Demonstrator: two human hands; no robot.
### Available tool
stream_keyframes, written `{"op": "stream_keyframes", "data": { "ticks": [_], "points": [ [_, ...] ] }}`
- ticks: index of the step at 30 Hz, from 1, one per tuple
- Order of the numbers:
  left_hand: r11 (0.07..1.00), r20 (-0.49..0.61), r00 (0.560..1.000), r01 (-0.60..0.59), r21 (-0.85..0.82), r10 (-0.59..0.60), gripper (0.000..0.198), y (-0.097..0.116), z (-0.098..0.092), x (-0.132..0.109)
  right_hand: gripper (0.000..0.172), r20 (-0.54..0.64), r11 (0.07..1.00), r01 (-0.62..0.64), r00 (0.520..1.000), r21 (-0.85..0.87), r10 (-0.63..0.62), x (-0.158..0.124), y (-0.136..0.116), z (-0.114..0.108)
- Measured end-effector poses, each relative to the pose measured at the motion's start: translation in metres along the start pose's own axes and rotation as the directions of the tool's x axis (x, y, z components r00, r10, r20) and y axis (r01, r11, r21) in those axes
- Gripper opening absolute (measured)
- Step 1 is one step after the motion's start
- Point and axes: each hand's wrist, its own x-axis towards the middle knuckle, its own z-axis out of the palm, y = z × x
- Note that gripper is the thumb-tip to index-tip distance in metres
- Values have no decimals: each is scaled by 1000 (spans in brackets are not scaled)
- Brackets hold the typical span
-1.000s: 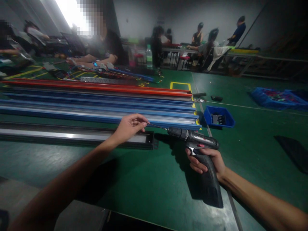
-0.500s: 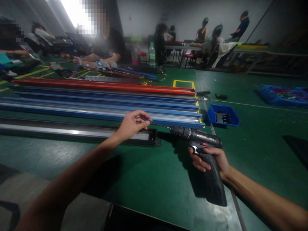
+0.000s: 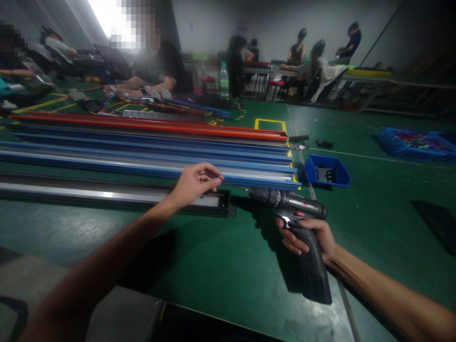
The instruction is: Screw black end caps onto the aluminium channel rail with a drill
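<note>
My right hand (image 3: 306,237) is wrapped round the grip of a black cordless drill (image 3: 288,202), which points left above the table. A long thin driver bit (image 3: 237,186) sticks out of its chuck. My left hand (image 3: 199,184) pinches at the far tip of that bit between thumb and fingers; whether a small screw is also there I cannot make out. Below my left hand lies a long black channel (image 3: 117,194) with a pale strip along it and a small tab on its right end.
Behind the black channel lie several blue channels (image 3: 153,159) and a red one (image 3: 160,125). A blue bin (image 3: 327,172) of dark parts stands to the right of them. Farther right are a blue bag (image 3: 409,142) and a dark flat object (image 3: 434,225). Several people sit or stand beyond.
The whole view has shifted slightly, so things sit a little farther left. My hands keep the same pose on the drill and at the bit.
</note>
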Motion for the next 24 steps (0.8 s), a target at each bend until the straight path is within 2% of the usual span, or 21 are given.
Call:
{"op": "stream_keyframes", "data": {
  "ticks": [7, 13, 24],
  "points": [
    [999, 39, 999, 14, 33, -15, 33, -1, -2, 0, 26, -19, 1000, -17, 1000, -5, 16, -2, -1, 3],
    [998, 52, 998, 22, 51, -25, 32, 5, -1, -1, 31, 62, 998, 1, 998, 56, -5, 0, 0, -2],
    [996, 68, 997, 22, 84, -28, 31, 2, -3, -2, 34, 47, 997, -7, 999, 83, 3, 0, -1, 1]
  ]
}}
